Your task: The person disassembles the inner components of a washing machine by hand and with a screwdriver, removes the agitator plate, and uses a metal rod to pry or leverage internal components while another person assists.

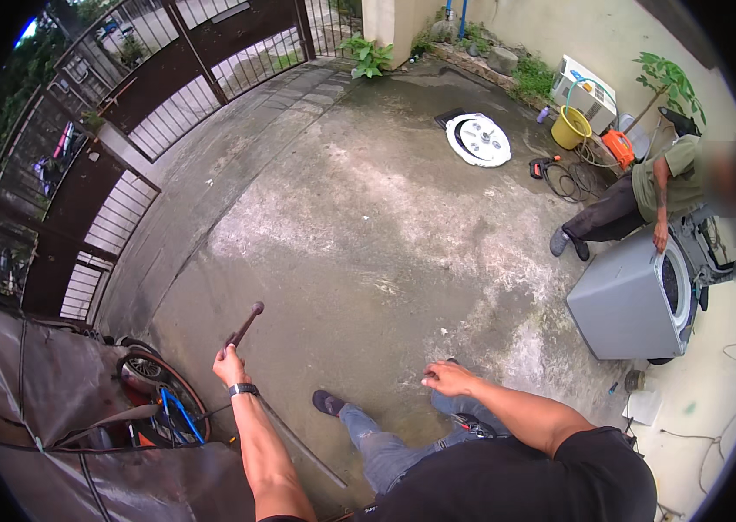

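Observation:
My left hand (230, 367), with a watch on its wrist, is closed around a dark reddish-brown rod (247, 324). The rod points up and away from me and ends in a small round knob. My right hand (450, 379) hovers above my right leg with its fingers curled together. A small dark spot shows at its fingertips, too small to name. Behind my left forearm, a long thin dark strip (305, 447) slants down to the right; whether it joins the rod, I cannot tell.
A person (674, 187) at right rests a hand on a tipped grey washing machine tub housing (616, 300). Farther back lie a round white part (478, 140), a yellow bucket (571, 129), an orange container (618, 149) and a coiled hose (570, 181). A bicycle (172, 396) stands left beside a grey tarp (46, 383).

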`<action>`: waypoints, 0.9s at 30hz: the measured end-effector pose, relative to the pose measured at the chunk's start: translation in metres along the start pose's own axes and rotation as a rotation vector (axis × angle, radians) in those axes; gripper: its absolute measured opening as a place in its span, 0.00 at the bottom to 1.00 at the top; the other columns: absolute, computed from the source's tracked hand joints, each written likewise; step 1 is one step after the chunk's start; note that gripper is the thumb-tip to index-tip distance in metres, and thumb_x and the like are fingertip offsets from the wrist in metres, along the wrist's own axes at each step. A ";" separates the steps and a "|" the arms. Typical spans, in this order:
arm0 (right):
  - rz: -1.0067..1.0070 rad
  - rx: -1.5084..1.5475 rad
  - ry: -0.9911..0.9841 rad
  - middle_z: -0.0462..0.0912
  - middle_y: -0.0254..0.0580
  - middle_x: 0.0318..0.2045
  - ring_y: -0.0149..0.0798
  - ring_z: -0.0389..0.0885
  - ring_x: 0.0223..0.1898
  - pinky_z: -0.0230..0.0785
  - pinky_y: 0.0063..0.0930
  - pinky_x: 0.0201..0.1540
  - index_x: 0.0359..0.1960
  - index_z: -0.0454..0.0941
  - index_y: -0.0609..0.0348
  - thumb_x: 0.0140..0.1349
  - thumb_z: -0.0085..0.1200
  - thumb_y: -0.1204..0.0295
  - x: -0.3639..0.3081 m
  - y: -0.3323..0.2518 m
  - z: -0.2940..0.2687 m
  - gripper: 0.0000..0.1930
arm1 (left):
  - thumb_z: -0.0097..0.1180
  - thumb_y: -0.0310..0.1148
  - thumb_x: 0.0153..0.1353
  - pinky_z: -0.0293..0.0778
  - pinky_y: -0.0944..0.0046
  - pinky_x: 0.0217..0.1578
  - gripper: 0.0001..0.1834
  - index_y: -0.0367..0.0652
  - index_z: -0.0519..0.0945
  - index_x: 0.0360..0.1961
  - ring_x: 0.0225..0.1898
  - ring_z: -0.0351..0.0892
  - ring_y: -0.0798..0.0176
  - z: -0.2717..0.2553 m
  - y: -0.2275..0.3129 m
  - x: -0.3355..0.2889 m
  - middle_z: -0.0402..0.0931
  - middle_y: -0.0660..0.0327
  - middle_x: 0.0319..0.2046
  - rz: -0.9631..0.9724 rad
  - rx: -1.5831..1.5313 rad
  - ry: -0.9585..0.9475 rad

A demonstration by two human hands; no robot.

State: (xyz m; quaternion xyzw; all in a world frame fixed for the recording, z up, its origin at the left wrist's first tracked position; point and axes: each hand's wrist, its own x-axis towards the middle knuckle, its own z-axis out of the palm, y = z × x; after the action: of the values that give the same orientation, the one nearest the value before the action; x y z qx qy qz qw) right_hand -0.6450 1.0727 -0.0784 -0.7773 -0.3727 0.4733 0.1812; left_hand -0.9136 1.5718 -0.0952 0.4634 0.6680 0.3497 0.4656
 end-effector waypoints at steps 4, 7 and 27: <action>-0.231 0.029 -0.220 0.75 0.66 0.60 0.63 0.72 0.65 0.63 0.51 0.69 0.67 0.69 0.66 0.64 0.56 0.42 -0.018 -0.044 -0.024 0.41 | 0.66 0.31 0.62 0.68 0.69 0.18 0.21 0.30 0.81 0.53 0.20 0.69 0.73 0.104 0.094 -0.121 0.77 0.65 0.29 0.143 0.008 -0.119; -0.228 0.030 -0.093 0.68 0.67 0.67 0.61 0.68 0.69 0.61 0.48 0.71 0.75 0.55 0.67 0.59 0.61 0.39 -0.014 -0.060 -0.022 0.53 | 0.65 0.31 0.64 0.66 0.70 0.19 0.22 0.33 0.80 0.58 0.21 0.68 0.75 0.180 0.161 -0.209 0.78 0.65 0.31 0.251 -0.077 -0.210; 0.583 0.223 1.343 0.78 0.48 0.17 0.53 0.82 0.22 0.70 0.44 0.28 0.34 0.81 0.58 0.63 0.64 0.50 -0.551 0.162 -0.213 0.21 | 0.57 0.28 0.68 0.60 0.46 0.72 0.43 0.35 0.44 0.75 0.68 0.66 0.51 0.330 0.276 -0.923 0.64 0.44 0.66 -0.270 -0.459 -1.907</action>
State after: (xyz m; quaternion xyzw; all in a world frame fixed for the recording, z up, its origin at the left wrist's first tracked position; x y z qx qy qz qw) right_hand -0.5449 0.5677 0.2537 -0.9439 0.0904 -0.0403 0.3149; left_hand -0.3941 0.8017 0.3213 0.3696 -0.0232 -0.1049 0.9230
